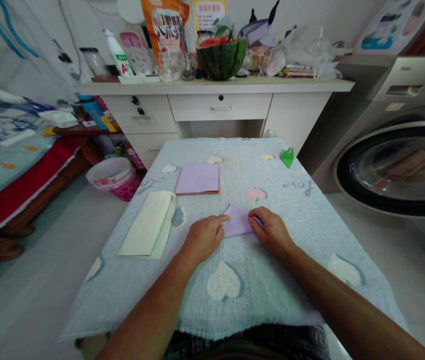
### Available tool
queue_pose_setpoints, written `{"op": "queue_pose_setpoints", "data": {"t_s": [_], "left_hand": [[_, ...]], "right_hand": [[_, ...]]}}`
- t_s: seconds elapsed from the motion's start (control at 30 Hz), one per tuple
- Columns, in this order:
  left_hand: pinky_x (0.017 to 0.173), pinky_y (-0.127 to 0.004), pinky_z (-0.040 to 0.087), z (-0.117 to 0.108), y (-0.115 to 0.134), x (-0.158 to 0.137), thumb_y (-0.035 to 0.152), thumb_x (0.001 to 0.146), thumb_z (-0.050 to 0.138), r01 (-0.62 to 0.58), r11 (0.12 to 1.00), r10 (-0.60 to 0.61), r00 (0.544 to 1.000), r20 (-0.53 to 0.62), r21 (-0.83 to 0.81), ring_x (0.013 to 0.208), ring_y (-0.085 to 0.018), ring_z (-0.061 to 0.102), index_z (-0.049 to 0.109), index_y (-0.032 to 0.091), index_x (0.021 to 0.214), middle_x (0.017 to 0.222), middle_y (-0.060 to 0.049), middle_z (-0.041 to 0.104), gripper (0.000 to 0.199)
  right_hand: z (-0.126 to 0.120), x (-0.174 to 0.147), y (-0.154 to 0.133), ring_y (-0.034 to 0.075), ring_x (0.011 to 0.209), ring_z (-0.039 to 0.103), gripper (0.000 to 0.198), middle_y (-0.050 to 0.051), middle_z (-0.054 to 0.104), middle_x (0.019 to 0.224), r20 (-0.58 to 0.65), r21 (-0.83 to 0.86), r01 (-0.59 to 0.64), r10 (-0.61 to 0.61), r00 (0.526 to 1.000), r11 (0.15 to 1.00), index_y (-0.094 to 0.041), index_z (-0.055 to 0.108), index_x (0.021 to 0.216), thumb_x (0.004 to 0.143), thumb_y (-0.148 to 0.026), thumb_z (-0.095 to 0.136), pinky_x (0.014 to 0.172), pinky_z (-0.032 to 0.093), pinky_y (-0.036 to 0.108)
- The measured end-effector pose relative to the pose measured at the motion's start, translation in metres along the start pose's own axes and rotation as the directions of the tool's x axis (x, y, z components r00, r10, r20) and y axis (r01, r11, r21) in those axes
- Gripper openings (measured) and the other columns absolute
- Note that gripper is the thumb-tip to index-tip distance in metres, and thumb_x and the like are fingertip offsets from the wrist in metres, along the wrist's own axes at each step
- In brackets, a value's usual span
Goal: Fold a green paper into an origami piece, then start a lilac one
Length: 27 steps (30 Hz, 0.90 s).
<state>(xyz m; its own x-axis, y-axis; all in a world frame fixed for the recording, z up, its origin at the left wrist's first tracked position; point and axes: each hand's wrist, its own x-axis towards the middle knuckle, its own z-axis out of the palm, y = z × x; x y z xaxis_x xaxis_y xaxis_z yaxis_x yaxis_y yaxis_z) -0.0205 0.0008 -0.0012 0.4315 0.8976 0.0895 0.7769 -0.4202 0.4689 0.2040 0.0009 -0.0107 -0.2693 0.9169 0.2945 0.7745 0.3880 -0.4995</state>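
A folded sheet of purple paper (238,221) lies on the cloth-covered table between my two hands, with one corner pointing away from me. My left hand (205,235) pinches its left edge, thumb and forefinger close together. On the right side, my right hand (270,227) has its fingers curled onto the paper and covers part of it. Farther off, to the left, sits a square stack of purple paper (197,178) with a red edge showing beneath. A folded pale-green cloth or paper (148,225) rests left of my left hand. A small green folded-paper piece (287,157) stands near the far right corner.
The table wears a pale blue cloth (223,315) with heart patterns. Behind it, a white cabinet (220,106) carries a cut watermelon (222,59), jars and bags. A washing machine (396,145) stands at right. A pink bin (122,186) and a bed (13,165) are at left.
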Motion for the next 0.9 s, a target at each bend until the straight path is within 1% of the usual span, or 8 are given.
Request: {"op": "queue_pose_setpoints", "data": {"t_s": [0.2,0.4,0.57,0.7,0.9], "left_hand": [[0.089,-0.037,0.051,0.001,0.005,0.001,0.016,0.089,0.045,0.041,0.997,-0.041,0.999,-0.004,0.071,0.098,-0.021,0.067,0.063,0.023,0.122,0.107,-0.007,0.072,0.039],[0.089,-0.032,0.049,0.002,0.008,0.001,0.016,0.089,0.045,0.067,0.989,-0.068,0.998,0.004,0.134,0.098,-0.019,0.066,0.061,0.025,0.124,0.107,-0.005,0.072,0.04],[0.084,-0.029,0.049,0.001,0.013,0.001,0.019,0.09,0.045,0.11,0.972,-0.117,0.993,0.025,0.206,0.094,-0.018,0.066,0.059,0.029,0.126,0.105,-0.003,0.071,0.04],[0.082,-0.03,0.05,0.0,0.014,0.001,0.018,0.09,0.044,0.111,0.968,-0.119,0.993,0.019,0.224,0.092,-0.018,0.067,0.059,0.028,0.125,0.102,-0.003,0.071,0.04],[0.083,-0.031,0.05,-0.001,0.013,0.001,0.018,0.09,0.043,0.103,0.971,-0.108,0.994,0.012,0.215,0.092,-0.019,0.067,0.059,0.027,0.126,0.102,-0.004,0.071,0.04]], "right_hand": [[-0.001,0.001,-0.002,0.019,0.084,0.06,0.019,0.006,0.061,0.09,0.045,-0.061,-0.007,0.009,0.999,0.998,-0.019,0.062,0.098,0.092,-0.027,0.046,0.076,0.045,0.031],[-0.001,0.0,-0.004,0.019,0.085,0.059,0.02,0.006,0.06,0.092,0.077,-0.105,-0.027,0.035,0.996,0.994,-0.018,0.063,0.1,0.092,-0.028,0.047,0.077,0.044,0.03],[0.0,0.001,-0.006,0.018,0.087,0.059,0.021,0.006,0.06,0.094,0.085,-0.124,-0.048,0.058,0.995,0.991,-0.018,0.063,0.102,0.091,-0.028,0.047,0.078,0.044,0.029],[-0.002,0.0,-0.008,0.018,0.086,0.059,0.022,0.006,0.06,0.094,0.089,-0.118,-0.058,0.069,0.994,0.991,-0.018,0.063,0.103,0.091,-0.025,0.046,0.078,0.044,0.029],[-0.002,0.0,-0.007,0.018,0.085,0.058,0.023,0.007,0.06,0.093,0.075,-0.11,-0.039,0.047,0.996,0.993,-0.017,0.063,0.103,0.09,-0.025,0.046,0.076,0.043,0.029]]}}
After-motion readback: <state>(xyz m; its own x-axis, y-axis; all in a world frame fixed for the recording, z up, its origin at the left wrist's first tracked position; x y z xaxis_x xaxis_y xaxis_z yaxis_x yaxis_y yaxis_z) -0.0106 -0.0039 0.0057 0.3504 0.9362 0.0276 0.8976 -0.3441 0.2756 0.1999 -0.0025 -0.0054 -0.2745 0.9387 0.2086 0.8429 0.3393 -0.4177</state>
